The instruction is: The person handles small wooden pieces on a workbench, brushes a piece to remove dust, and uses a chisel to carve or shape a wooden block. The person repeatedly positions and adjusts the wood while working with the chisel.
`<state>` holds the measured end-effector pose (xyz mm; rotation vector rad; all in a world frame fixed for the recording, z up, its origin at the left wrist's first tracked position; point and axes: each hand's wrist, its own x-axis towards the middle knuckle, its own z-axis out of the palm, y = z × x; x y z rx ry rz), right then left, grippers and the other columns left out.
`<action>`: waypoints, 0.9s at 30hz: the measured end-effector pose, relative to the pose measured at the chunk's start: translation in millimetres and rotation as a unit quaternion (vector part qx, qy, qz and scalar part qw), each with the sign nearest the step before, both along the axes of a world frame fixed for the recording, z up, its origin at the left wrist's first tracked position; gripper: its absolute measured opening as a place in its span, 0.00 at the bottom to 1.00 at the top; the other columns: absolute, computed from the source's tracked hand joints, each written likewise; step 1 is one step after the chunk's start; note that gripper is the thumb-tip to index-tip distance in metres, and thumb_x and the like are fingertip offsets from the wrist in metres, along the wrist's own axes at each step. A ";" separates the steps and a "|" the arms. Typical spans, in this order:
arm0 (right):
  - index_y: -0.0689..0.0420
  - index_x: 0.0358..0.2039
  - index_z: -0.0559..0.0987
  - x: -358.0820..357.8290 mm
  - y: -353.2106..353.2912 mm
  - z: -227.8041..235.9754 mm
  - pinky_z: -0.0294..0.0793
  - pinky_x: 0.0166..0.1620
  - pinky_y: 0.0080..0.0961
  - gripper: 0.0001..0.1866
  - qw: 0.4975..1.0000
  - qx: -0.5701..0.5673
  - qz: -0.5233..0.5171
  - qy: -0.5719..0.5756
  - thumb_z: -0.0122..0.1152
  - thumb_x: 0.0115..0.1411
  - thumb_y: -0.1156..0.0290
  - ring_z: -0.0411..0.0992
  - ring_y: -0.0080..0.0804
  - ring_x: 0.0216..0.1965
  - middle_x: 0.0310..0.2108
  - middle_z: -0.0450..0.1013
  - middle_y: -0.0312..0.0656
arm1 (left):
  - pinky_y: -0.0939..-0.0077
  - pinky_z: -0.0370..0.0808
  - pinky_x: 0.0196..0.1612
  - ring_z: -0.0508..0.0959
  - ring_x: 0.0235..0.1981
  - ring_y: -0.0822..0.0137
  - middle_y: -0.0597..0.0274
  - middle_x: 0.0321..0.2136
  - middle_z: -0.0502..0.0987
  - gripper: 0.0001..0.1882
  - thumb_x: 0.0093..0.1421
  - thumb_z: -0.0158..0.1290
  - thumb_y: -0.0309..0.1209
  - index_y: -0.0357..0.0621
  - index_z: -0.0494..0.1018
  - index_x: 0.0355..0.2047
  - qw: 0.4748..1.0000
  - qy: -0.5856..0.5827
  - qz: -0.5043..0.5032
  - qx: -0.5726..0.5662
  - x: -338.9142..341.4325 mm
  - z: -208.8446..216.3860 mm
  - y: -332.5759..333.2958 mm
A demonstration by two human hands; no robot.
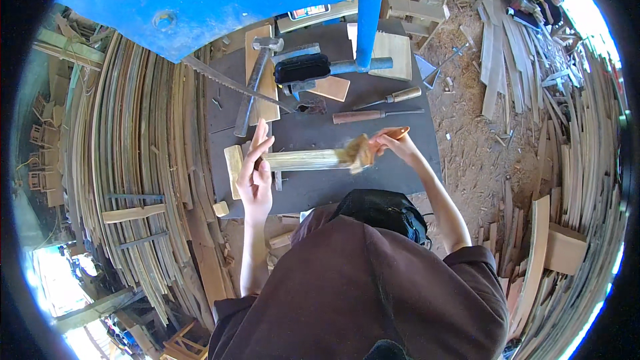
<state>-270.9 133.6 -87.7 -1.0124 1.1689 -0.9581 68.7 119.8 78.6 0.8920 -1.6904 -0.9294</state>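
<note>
My left hand [256,177] grips the left end of a pale wooden bar [303,161], thumb against it and fingers stretched along its far side. The bar lies crosswise over the dark worktop [303,193]. A brush [360,152] with an orange handle is in my right hand [392,145], fingers closed around it. Its bristles, blurred by motion, touch or hover over the bar's right end; I cannot tell which. A short wooden block [233,170] sits just left of my left hand, and a small wooden cube [221,209] lies by the worktop's near-left corner.
Beyond the bar lie a hammer [252,87], two wooden-handled tools [403,95] and flat boards [392,53]. A toothed saw blade [233,85] slants across. Overhead hangs blue machinery [200,7]; a phone [310,12] shows behind it. Stacked planks [137,160] stand at both sides.
</note>
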 end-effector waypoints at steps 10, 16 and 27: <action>0.62 0.39 0.81 41.3 -24.5 108.7 0.76 0.35 0.22 0.09 0.987 -0.143 -0.002 -0.076 0.57 0.64 0.72 0.76 0.24 0.30 0.34 0.80 0.40 | 0.52 0.56 0.68 0.60 0.67 0.46 0.37 0.65 0.58 0.28 0.71 0.43 0.42 0.29 0.63 0.59 0.998 0.051 -0.046 -0.010 -8.4 -3.8 -6.0; 0.66 0.39 0.80 59.0 -25.3 78.1 0.78 0.40 0.28 0.12 0.976 -0.132 0.063 -0.162 0.55 0.64 0.70 0.78 0.31 0.32 0.35 0.80 0.43 | 0.53 0.59 0.68 0.62 0.66 0.47 0.39 0.63 0.60 0.25 0.70 0.46 0.36 0.27 0.63 0.59 0.993 0.091 -0.048 0.052 -5.4 -6.7 -4.0; 0.63 0.39 0.82 -30.0 9.6 -32.3 0.79 0.32 0.20 0.08 0.992 -0.086 -0.051 0.077 0.57 0.65 0.74 0.77 0.23 0.28 0.32 0.81 0.41 | 0.63 0.70 0.60 0.72 0.59 0.56 0.47 0.58 0.70 0.24 0.64 0.54 0.26 0.35 0.64 0.58 0.995 -0.080 0.020 0.051 -4.6 8.1 2.4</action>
